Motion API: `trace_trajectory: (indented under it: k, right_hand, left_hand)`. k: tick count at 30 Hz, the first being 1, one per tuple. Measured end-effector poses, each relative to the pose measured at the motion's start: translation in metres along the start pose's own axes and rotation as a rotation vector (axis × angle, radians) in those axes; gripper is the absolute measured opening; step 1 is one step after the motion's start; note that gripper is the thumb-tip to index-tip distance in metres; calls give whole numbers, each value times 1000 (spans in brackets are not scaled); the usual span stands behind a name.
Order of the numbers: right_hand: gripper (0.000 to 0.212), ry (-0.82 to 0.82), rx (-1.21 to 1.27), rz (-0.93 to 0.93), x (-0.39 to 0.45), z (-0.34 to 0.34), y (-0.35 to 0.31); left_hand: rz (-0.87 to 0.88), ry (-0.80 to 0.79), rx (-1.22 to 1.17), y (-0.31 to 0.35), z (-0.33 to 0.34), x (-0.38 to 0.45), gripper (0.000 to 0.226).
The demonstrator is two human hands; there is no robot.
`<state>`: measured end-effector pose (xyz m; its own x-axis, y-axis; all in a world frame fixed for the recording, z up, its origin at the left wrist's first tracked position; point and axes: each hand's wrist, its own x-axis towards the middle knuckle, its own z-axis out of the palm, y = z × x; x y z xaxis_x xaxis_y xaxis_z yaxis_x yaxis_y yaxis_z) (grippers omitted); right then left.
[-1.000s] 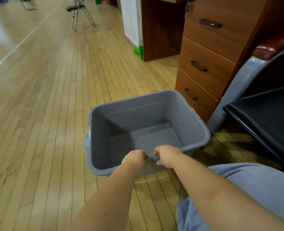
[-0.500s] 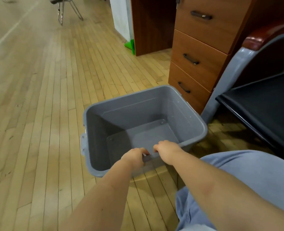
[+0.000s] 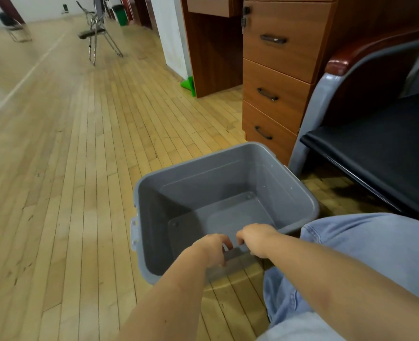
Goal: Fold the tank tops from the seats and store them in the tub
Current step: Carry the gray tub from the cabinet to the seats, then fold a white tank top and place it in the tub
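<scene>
Hands on the tub's near rim

Tub (image 3: 287, 183), grey plastic and holding nothing, sits on the wooden floor (image 3: 63, 168) in front of you, its near edge just beyond your knee. You grip that near rim with both hands, side by side and almost touching. Your left hand (image 3: 212, 247) curls its fingers over the edge and down into the tub; your right hand (image 3: 255, 238) does the same just to its right, knuckles up. Both forearms reach in from the bottom of the picture. A white latch (image 3: 134, 233) shows on the tub's left outer wall.

Your leg in light blue denim (image 3: 375, 254) fills the lower right corner, pressed close to the tub's near right corner. Beyond the tub's far right corner stands a chair with a black seat (image 3: 385, 148), a grey frame and a dark red armrest (image 3: 351, 55); the seat that shows is bare. Next to it is a brown wooden drawer unit (image 3: 277, 70) with three dark handles, and a green object (image 3: 188, 84) lies at the foot of the white pillar behind. Far down the room a folding metal chair (image 3: 96, 33) stands on the floorboards.
</scene>
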<state>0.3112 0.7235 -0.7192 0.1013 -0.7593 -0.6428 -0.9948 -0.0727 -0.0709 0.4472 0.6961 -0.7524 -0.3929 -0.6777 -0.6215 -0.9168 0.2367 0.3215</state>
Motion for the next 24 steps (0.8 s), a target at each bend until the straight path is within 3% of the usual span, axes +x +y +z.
trace_trajectory:
  k: [9, 16, 20, 24]
  right_hand:
    - [26, -57, -12, 26, 0, 5, -3]
    - [49, -77, -41, 49, 12, 2, 7]
    - [66, 24, -118, 91, 4, -43, 23]
    - [60, 199, -68, 138, -26, -105, 65]
  left_hand:
    - [12, -13, -13, 7, 13, -8, 54]
    - [35, -5, -70, 17, 1, -5, 47]
    - [122, 109, 49, 42, -54, -1, 57]
    - [199, 244, 180, 80, -120, 3, 60]
